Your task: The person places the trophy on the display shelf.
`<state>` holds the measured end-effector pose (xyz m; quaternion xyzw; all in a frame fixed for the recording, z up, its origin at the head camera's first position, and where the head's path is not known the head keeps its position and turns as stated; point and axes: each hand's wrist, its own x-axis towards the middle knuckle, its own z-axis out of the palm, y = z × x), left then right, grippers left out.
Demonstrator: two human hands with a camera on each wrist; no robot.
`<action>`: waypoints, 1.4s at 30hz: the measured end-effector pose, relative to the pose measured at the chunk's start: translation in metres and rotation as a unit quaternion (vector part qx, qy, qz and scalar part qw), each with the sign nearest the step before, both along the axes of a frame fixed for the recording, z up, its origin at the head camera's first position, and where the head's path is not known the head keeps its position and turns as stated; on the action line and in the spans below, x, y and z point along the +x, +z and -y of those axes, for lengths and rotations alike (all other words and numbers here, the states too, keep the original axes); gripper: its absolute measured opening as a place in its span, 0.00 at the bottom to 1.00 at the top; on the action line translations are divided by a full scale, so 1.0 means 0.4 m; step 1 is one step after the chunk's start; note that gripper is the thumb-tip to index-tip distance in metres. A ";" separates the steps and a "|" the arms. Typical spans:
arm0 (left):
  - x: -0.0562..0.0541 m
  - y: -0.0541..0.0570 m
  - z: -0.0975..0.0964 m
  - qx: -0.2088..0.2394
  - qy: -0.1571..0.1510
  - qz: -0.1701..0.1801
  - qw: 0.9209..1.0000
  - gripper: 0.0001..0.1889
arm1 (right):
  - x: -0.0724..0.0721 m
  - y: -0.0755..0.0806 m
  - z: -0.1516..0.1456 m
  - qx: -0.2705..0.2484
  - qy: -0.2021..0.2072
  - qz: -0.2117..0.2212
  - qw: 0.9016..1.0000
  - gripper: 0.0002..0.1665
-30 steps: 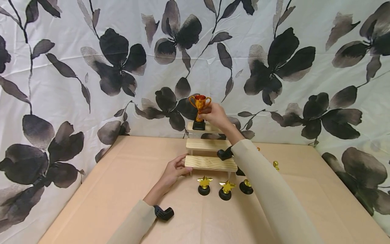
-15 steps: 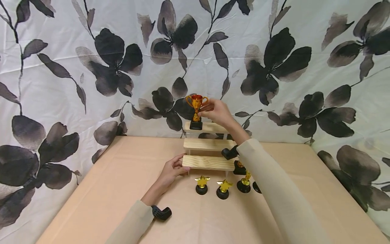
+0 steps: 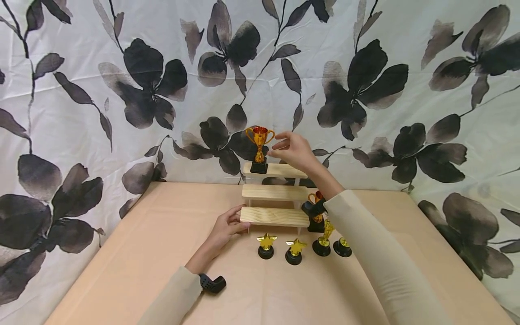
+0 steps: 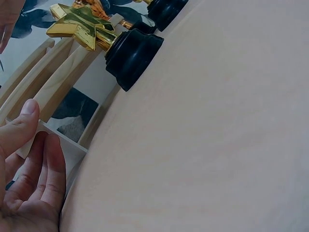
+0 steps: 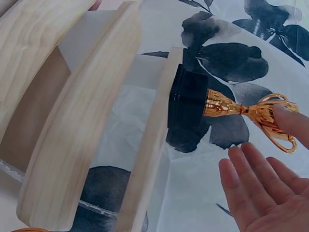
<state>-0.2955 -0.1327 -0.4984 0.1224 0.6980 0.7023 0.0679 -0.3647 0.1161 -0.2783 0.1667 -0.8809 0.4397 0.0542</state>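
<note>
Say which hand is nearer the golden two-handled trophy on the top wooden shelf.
Right: the right hand is beside the trophy; the left hand grips the bottom wooden shelf.

Glossy trophy (image 3: 259, 151), smooth wooden stand (image 3: 275, 192)

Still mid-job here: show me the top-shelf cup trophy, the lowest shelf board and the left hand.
Top-shelf cup trophy (image 3: 259, 151), head view: its golden stem.
Lowest shelf board (image 3: 274, 215), head view: its upper face.
Left hand (image 3: 222, 229), head view: mid-hand, behind the thumb.
</note>
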 end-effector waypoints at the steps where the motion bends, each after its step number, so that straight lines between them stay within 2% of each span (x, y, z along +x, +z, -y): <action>1: 0.000 -0.001 0.002 -0.001 0.000 0.001 1.000 0.40 | -0.002 -0.003 0.002 0.000 -0.001 0.001 1.000 0.39; 10: 0.000 -0.003 0.004 0.005 -0.007 -0.004 1.000 0.40 | -0.032 -0.039 0.031 0.000 0.001 0.028 1.000 0.36; 17: 0.002 -0.002 0.000 0.006 0.000 -0.003 1.000 0.40 | -0.058 -0.078 0.049 0.025 -0.008 0.056 0.998 0.38; 22: 0.000 -0.001 -0.001 0.010 -0.001 0.001 1.000 0.40 | -0.069 -0.091 0.050 0.018 -0.007 0.062 0.998 0.36; 34: -0.004 0.000 0.003 0.008 -0.004 0.004 1.000 0.39 | -0.064 -0.080 0.050 0.019 0.004 0.076 0.997 0.37; 42: -0.004 0.003 0.002 0.005 -0.002 0.002 1.000 0.40 | -0.046 -0.050 0.019 0.043 0.008 0.039 0.998 0.40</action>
